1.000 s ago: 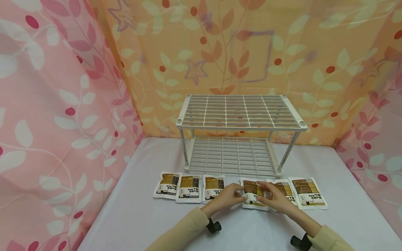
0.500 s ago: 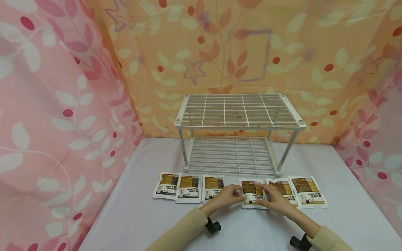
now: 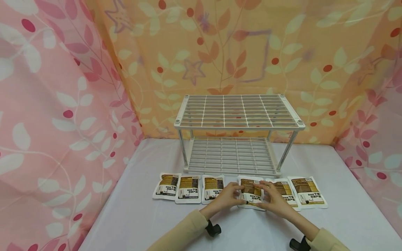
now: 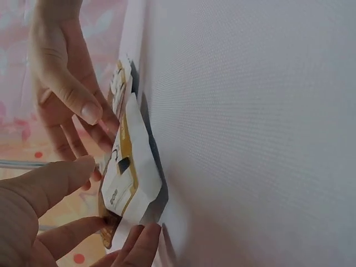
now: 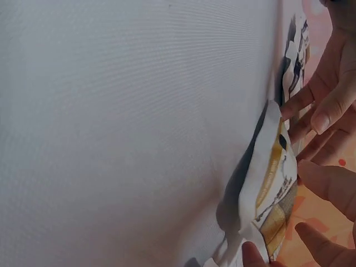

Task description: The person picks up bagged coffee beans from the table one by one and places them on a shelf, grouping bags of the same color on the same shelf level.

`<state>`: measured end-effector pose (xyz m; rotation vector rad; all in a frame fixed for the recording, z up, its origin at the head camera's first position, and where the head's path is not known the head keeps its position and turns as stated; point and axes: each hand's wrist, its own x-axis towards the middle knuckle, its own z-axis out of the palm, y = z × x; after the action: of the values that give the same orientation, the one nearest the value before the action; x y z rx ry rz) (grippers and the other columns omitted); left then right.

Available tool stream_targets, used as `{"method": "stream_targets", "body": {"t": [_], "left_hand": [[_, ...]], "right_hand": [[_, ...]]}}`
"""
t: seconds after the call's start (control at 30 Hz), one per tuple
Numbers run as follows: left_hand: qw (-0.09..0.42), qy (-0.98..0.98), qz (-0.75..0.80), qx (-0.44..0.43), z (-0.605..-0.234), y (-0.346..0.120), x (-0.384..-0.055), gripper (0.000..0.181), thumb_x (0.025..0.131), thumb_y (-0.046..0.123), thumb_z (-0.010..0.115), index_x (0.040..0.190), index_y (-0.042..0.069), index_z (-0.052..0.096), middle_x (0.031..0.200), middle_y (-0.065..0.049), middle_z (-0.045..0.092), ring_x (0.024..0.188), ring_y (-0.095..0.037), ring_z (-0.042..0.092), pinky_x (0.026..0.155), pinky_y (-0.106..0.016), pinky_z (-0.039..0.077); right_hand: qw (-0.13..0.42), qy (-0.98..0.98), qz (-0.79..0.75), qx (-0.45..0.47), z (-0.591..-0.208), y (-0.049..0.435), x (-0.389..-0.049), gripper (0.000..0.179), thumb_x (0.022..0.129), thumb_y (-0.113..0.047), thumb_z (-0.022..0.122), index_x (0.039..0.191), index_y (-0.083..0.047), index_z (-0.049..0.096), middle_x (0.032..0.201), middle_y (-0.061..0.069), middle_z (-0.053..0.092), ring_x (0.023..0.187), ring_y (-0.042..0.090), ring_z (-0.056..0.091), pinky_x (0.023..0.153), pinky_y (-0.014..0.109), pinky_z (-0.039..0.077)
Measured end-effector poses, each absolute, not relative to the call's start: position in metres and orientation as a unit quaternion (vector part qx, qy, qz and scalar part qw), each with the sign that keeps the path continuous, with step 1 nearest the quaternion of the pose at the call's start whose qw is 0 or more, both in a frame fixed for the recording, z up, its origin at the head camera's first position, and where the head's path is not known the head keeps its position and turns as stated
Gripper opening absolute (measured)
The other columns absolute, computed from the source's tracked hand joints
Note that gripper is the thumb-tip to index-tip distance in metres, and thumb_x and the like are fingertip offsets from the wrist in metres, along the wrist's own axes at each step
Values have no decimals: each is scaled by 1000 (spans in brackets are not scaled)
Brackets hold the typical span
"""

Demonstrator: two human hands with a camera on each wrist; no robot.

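A white foil pouch (image 3: pixel 252 190) with a brown and gold label lies flat on the white cloth, between both hands in the head view. My left hand (image 3: pixel 226 196) touches its left edge with its fingertips; in the left wrist view the left thumb (image 4: pixel 55 181) stands clear of the pouch. On the opposite side, my right hand (image 3: pixel 276 200) lays its fingers along the pouch's right edge. Loosely bent fingers show on both hands, and neither is closed round the pouch. Close beside it on the right lies a like pouch (image 3: pixel 285 190), partly covered by the right hand.
Another pouch (image 3: pixel 307 191) lies at the far right of the row. Three more, including a middle one (image 3: pixel 189 190), lie to the left. Behind the row stands a two-tier white wire rack (image 3: pixel 240 111) on metal posts. Floral curtains (image 3: pixel 157 69) surround the white-covered table (image 3: pixel 132 216).
The pouch between my hands has shifted slightly left and away from me, and its angle has changed a little. My hands keep almost the same places. The other pouches look unmoved.
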<state>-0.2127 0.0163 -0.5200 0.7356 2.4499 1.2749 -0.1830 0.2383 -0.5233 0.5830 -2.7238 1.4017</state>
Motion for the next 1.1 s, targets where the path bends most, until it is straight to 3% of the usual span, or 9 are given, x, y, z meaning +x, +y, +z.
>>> {"method": "stream_targets", "body": {"t": [0.17, 0.37, 0.57, 0.67, 1.1], "left_hand": [[113, 839, 472, 247, -518, 18, -212, 59, 78, 11, 74, 132, 3, 50, 137, -20, 37, 109, -27, 53, 73, -13, 48], [85, 833, 494, 232, -513, 18, -210, 62, 75, 2, 74, 132, 6, 51, 139, -15, 37, 109, -25, 51, 78, -17, 50], [59, 832, 501, 230, -511, 18, -211, 64, 75, 2, 74, 134, 8, 49, 138, -14, 37, 109, -25, 53, 81, -18, 51], [49, 826, 512, 232, -510, 17, -211, 64, 75, 1, 74, 134, 8, 49, 139, -13, 36, 109, -24, 52, 81, -19, 51], [-9, 815, 517, 262, -502, 3, -215, 63, 76, 2, 74, 133, 6, 50, 136, -15, 39, 116, -27, 50, 88, -27, 51]], "right_hand": [[38, -875, 445, 187, -524, 236, -182, 69, 66, 1, 78, 128, 6, 50, 135, 34, 29, 113, 56, 42, 85, 51, 48], [91, -895, 392, 190, -523, 234, -181, 73, 64, -5, 81, 129, 2, 50, 139, 30, 30, 97, 45, 58, 77, 49, 53], [156, -907, 329, 211, -520, 230, -180, 79, 60, -8, 84, 131, -2, 50, 140, 27, 31, 109, 38, 47, 77, 49, 50], [178, -907, 312, 222, -521, 229, -181, 82, 58, -7, 85, 132, -2, 49, 140, 27, 30, 107, 31, 45, 75, 45, 49], [228, -890, 308, 247, -517, 220, -190, 86, 57, -7, 87, 134, -5, 48, 142, 27, 29, 109, 38, 45, 76, 53, 48]]}}
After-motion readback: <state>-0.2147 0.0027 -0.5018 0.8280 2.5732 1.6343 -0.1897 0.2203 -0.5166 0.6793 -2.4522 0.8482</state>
